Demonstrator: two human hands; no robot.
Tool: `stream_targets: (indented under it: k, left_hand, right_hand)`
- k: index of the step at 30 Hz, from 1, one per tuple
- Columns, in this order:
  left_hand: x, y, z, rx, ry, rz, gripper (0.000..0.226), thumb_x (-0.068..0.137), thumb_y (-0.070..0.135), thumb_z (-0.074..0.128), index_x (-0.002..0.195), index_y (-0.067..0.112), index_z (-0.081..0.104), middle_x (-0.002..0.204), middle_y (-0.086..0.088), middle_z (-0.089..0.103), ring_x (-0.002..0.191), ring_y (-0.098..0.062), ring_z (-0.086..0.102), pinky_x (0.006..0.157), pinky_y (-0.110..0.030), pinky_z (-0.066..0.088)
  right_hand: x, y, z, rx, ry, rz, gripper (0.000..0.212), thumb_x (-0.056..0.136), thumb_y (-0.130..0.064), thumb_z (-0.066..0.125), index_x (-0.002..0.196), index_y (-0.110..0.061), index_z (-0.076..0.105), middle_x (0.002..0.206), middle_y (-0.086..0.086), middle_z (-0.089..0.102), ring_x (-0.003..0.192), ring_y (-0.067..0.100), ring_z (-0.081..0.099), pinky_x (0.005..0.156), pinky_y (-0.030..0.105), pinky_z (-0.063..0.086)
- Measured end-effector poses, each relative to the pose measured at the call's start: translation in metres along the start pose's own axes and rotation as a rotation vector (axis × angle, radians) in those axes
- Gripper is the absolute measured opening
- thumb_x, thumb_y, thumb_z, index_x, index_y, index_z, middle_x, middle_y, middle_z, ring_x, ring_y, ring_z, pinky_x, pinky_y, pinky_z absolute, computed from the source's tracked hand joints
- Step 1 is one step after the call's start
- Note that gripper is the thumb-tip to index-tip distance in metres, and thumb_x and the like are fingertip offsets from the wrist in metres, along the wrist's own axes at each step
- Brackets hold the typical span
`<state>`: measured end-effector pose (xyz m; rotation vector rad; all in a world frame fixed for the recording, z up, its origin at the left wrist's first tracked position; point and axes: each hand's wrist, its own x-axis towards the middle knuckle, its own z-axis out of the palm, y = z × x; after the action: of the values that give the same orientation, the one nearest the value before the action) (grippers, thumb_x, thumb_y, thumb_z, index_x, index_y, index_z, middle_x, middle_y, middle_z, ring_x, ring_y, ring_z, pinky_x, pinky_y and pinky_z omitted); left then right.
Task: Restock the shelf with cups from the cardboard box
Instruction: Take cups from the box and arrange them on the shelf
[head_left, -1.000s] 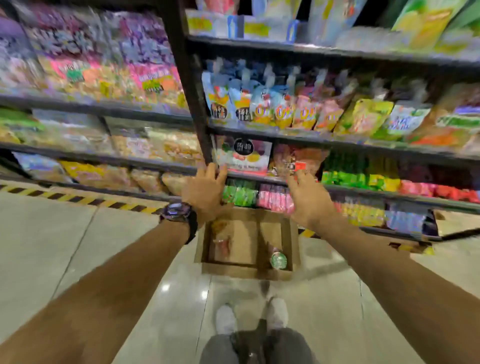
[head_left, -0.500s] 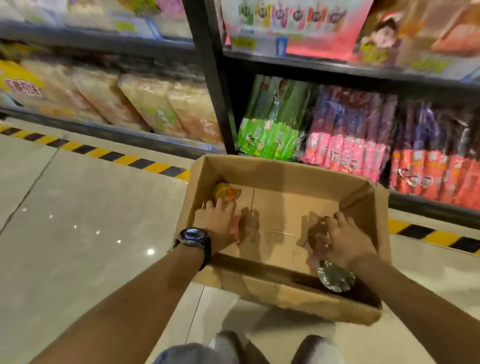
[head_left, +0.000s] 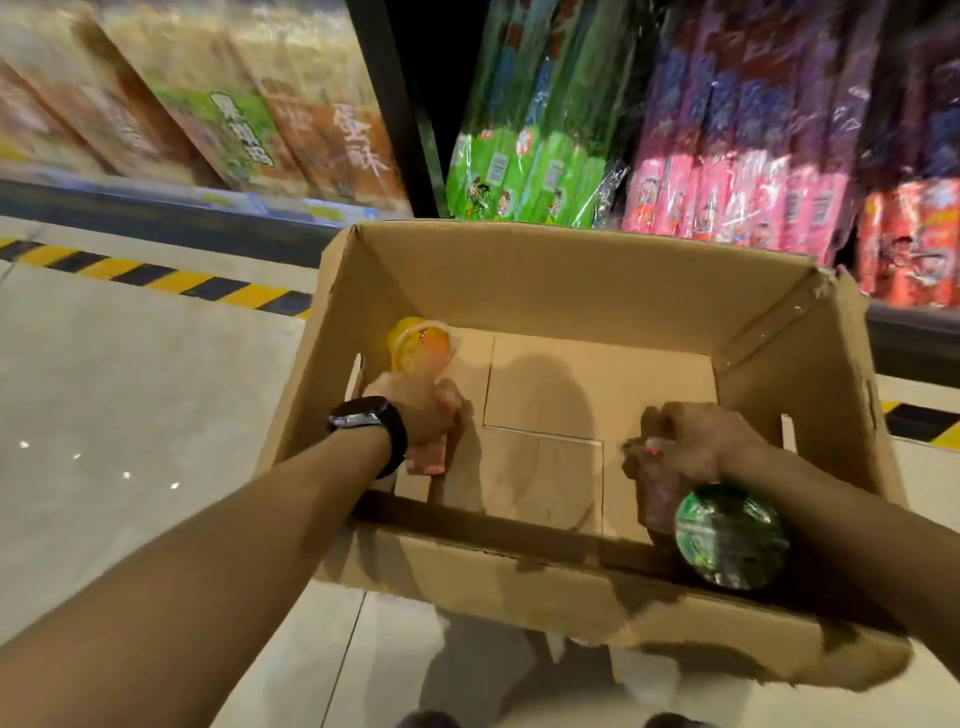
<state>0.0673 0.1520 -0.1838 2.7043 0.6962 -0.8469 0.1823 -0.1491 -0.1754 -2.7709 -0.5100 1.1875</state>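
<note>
Inside box (head_left: 571, 270): left hand (head_left: 418, 410) gripped pink cup (head_left: 427, 460), orange cup (head_left: 418, 343) just beyond; right hand (head_left: 698, 441) gripped red cup (head_left: 657, 499) beside green cup (head_left: 730, 535).

Cardboard box (head_left: 571, 270) open-topped, bare between orange cup (head_left: 418, 343) and green cup (head_left: 730, 535).

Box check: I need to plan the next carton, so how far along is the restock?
Mostly done: the box floor is nearly bare. In hand: the left hand grips a pink cup, the right hand a reddish cup. Left: those, plus the orange cup and green-lidded cup, must reach the shelf.
</note>
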Motion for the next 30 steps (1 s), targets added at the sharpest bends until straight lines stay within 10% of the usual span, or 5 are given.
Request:
stream_targets:
  k: [4, 10, 22, 26, 30]
  left_hand:
    - [-0.009, 0.01, 0.003, -0.24, 0.089, 0.075, 0.09, 0.071, 0.06, 0.077, 0.141, 0.019, 0.036, 0.13, -0.006, 0.051, 0.111, -0.028, 0.057, 0.091, -0.041, 0.054]
    - [-0.004, 0.029, 0.003, -0.416, 0.305, 0.313, 0.085, 0.069, 0.041, 0.086, 0.137, 0.016, 0.042, 0.135, -0.005, 0.04, 0.116, -0.024, 0.051, 0.092, -0.029, 0.046]
    - [0.001, 0.042, 0.019, -0.596, 0.156, 0.318, 0.078, 0.067, 0.045, 0.086, 0.128, 0.015, 0.048, 0.115, 0.001, 0.064, 0.103, -0.018, 0.062, 0.089, -0.039, 0.054]
    - [-0.002, 0.037, 0.017, -0.682, 0.175, 0.291, 0.074, 0.066, 0.041, 0.088, 0.124, 0.018, 0.048, 0.111, 0.005, 0.062, 0.1, -0.013, 0.061, 0.078, -0.024, 0.052]
    - [-0.03, 0.043, -0.018, -0.949, 0.233, 0.282, 0.071, 0.064, 0.019, 0.091, 0.122, 0.016, 0.05, 0.106, 0.011, 0.061, 0.103, -0.01, 0.062, 0.075, -0.013, 0.052]
  right_hand:
    - [-0.003, -0.014, 0.02, 0.065, 0.222, -0.27, 0.089, 0.064, -0.042, 0.083, 0.139, -0.028, 0.037, 0.125, -0.003, 0.041, 0.114, 0.017, 0.043, 0.095, 0.033, 0.047]
    - [0.004, -0.029, 0.033, 0.4, 0.464, -0.384, 0.097, 0.061, -0.017, 0.088, 0.141, -0.026, 0.034, 0.128, -0.004, 0.035, 0.121, 0.017, 0.044, 0.097, 0.036, 0.051]
    - [0.019, -0.033, 0.054, 0.825, 0.128, -0.094, 0.024, 0.07, -0.003, 0.08, 0.091, -0.005, 0.07, 0.093, 0.012, 0.073, 0.093, 0.026, 0.069, 0.084, 0.048, 0.057]
    - [0.003, -0.036, 0.037, 1.047, 0.142, -0.13, 0.043, 0.068, 0.023, 0.065, 0.097, -0.009, 0.062, 0.09, 0.016, 0.066, 0.089, 0.026, 0.064, 0.069, 0.043, 0.053]
    - [-0.029, -0.045, -0.008, 1.15, 0.273, -0.179, 0.051, 0.066, 0.007, 0.081, 0.111, -0.007, 0.062, 0.094, 0.011, 0.071, 0.08, 0.02, 0.068, 0.062, 0.036, 0.057]
